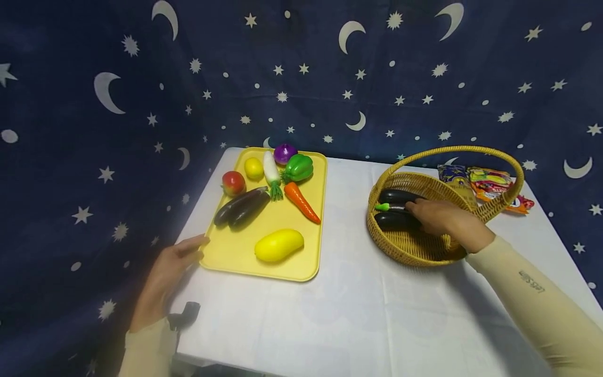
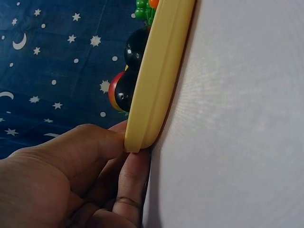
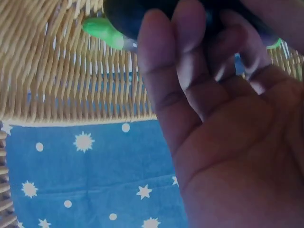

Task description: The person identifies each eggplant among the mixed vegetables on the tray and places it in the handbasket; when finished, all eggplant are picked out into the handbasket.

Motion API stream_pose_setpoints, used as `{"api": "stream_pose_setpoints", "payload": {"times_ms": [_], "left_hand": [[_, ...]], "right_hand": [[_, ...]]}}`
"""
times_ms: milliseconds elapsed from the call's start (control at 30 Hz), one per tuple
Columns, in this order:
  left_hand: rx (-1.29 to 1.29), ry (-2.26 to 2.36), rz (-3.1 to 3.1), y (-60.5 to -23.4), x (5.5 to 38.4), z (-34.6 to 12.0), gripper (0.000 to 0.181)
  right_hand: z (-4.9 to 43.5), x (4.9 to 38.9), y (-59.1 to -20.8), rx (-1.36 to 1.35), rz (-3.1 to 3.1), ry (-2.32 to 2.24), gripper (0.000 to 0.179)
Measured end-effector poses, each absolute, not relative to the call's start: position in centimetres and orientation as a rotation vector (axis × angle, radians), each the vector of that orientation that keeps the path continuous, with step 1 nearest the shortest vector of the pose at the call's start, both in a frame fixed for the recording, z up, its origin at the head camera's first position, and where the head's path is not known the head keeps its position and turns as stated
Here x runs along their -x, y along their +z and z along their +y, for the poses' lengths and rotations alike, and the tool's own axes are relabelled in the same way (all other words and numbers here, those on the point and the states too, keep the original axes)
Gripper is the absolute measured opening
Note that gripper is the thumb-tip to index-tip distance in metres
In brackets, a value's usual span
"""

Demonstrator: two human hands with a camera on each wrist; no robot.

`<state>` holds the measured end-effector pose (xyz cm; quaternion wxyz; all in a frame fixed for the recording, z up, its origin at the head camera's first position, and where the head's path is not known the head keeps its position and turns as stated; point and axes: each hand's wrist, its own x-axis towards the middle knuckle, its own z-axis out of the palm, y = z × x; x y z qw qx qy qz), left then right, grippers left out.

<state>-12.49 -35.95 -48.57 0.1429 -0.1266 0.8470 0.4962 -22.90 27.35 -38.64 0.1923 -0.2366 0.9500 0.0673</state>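
My left hand (image 1: pixel 170 272) pinches the near left corner of a yellow tray (image 1: pixel 221 251), thumb on the rim and fingers below it in the left wrist view. On the tray lie two dark eggplants (image 1: pixel 249 208), a yellow mango (image 1: pixel 279 245), a carrot (image 1: pixel 302 203), a white radish (image 1: pixel 270 168), a green bell pepper (image 1: pixel 299 168), a purple onion (image 1: pixel 285 154), a lemon (image 1: pixel 254 168) and a red fruit (image 1: pixel 233 183). My right hand (image 1: pixel 440 217) reaches inside a wicker basket (image 1: pixel 391 248), fingers curled round a dark eggplant (image 3: pixel 123 14). More eggplants (image 1: pixel 395 221) lie beside it, partly hidden.
The basket's tall handle (image 1: pixel 452 151) arches over the right hand. Behind the basket lie colourful snack packets (image 1: pixel 490 183). A white cloth (image 1: pixel 348 303) covers the table, and a dark blue star-patterned curtain (image 1: pixel 320 99) hangs behind and to the left.
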Motion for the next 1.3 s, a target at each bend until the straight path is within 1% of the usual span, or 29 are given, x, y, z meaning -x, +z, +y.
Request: {"api": "stream_pose_setpoints", "payload": {"times_ms": [133,300,333,400,500,533,633,700,800,867,933,1133,1300], "left_hand": [[0.363,1.440,2.466,-48.7,12.6,-35.8,0.049],[0.377,1.459,2.461,-48.7,12.6,-35.8,0.049],[0.379,1.464,2.459,-48.7,12.6,-35.7,0.049],[0.377,1.478,2.450,-48.8,12.6,-35.6,0.049],[0.379,1.481,2.442,-48.7,12.6,-35.5,0.049],[0.376,1.484,2.440,-48.6,12.6,-35.4,0.049],[0.389,1.468,2.432,-48.3,12.6,-35.4,0.049],[0.398,1.462,2.426,-48.1,12.7,-35.4,0.049],[0.412,1.457,2.422,-48.2,12.8,-35.5,0.049],[0.418,1.467,2.427,-48.4,12.7,-35.9,0.049],[0.417,1.474,2.433,-48.7,12.6,-36.2,0.048],[0.393,1.541,2.402,-49.2,12.4,-36.6,0.049],[0.339,1.585,2.396,-49.5,12.6,-36.6,0.048]], "right_hand": [[27.4,22.9,-38.7,0.648,2.645,0.152,0.051],[27.3,22.8,-38.2,0.650,2.598,0.084,0.063],[27.3,22.8,-38.1,0.655,2.590,0.058,0.060],[27.4,22.5,-37.6,0.674,2.591,-0.021,0.050],[27.4,21.9,-36.2,0.738,2.672,-0.131,0.024],[27.1,21.6,-35.4,0.762,2.713,-0.160,0.018],[25.7,20.3,-32.9,0.868,2.873,-0.214,0.009],[24.2,19.2,-31.2,0.988,2.963,-0.266,0.007],[21.2,18.1,-29.9,1.242,2.999,-0.383,0.011],[18.5,18.0,-29.5,1.387,2.944,-0.444,0.011],[15.6,18.6,-29.7,1.472,2.853,-0.484,0.011],[7.4,21.8,-31.7,1.498,2.673,-0.472,0.021],[2.5,24.8,-34.6,1.486,2.608,-0.413,0.024]]}}
